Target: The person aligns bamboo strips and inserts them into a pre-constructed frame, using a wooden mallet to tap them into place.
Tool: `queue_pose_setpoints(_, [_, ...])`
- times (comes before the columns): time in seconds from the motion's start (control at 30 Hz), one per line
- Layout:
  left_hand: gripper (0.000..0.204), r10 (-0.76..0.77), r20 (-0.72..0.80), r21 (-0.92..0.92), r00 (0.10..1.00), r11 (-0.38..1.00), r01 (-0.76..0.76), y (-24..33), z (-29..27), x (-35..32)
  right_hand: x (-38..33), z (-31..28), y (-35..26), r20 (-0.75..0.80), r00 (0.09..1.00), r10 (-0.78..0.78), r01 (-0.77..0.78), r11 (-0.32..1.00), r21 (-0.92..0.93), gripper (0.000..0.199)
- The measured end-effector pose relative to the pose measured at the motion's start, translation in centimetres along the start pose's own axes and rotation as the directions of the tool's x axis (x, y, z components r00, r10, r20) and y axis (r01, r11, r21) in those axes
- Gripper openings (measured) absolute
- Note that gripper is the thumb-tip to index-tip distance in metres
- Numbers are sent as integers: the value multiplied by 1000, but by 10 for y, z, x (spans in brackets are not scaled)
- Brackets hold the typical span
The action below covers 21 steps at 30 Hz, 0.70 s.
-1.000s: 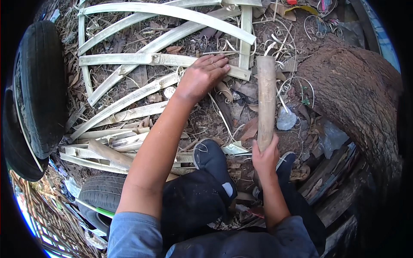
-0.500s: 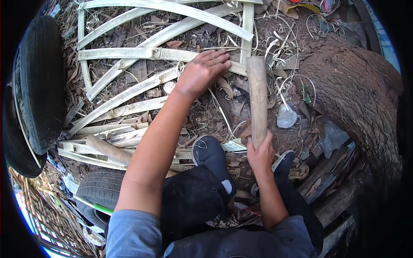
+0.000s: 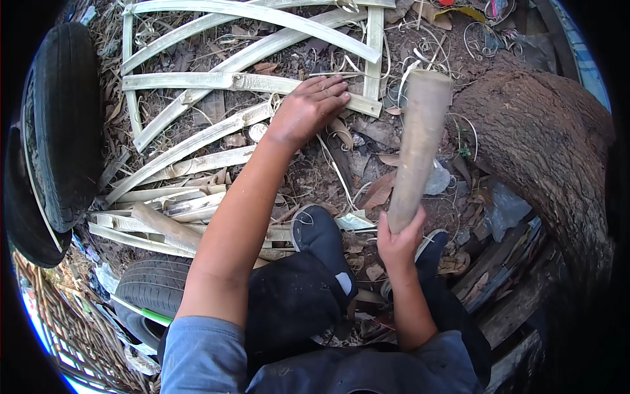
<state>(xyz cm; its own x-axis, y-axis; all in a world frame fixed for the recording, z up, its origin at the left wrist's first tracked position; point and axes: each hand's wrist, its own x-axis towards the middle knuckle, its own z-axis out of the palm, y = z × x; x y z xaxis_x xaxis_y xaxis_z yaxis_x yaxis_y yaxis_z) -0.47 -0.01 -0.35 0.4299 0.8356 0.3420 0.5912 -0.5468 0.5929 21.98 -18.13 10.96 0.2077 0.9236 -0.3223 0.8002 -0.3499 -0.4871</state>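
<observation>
One smooth, round wooden club (image 3: pixel 421 141) slants just left of the rough-barked trunk (image 3: pixel 531 125), its lower end clenched in the right hand (image 3: pixel 399 243). Farther left of the trunk lies one pale, flat, jointed strip (image 3: pixel 177 81) — more curved strips (image 3: pixel 295 38) crisscross around it, too overlapped to count. Two dark shoes (image 3: pixel 321 236) stand lower, also left of the trunk. The left hand (image 3: pixel 310 110) presses palm-down on the jointed strip — unclenched, arm stretched forward.
</observation>
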Motion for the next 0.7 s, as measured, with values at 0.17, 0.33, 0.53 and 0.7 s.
queue_pose_setpoints(0.17, [26, 8, 4, 3, 1000, 1000, -8, -2, -1, 2, -5, -5, 13, 9, 992, -126, 127, 992, -26, 68])
queue_pose_setpoints(0.33, [26, 9, 3, 15, 1000, 1000, -9, 1, 2, -2, -24, 2, 23, -97, 993, -61, 74, 988, 134, 64])
queue_pose_setpoints(0.53, [28, 29, 0, 10, 1000, 1000, -29, 2, -1, 2, -19, 3, 20, -133, 989, -61, 80, 987, 137, 63])
queue_pose_setpoints(0.7, [30, 6, 20, 5, 1000, 1000, -6, 0, 3, -8, -24, 2, 22, 44, 999, -30, 34, 996, -87, 64])
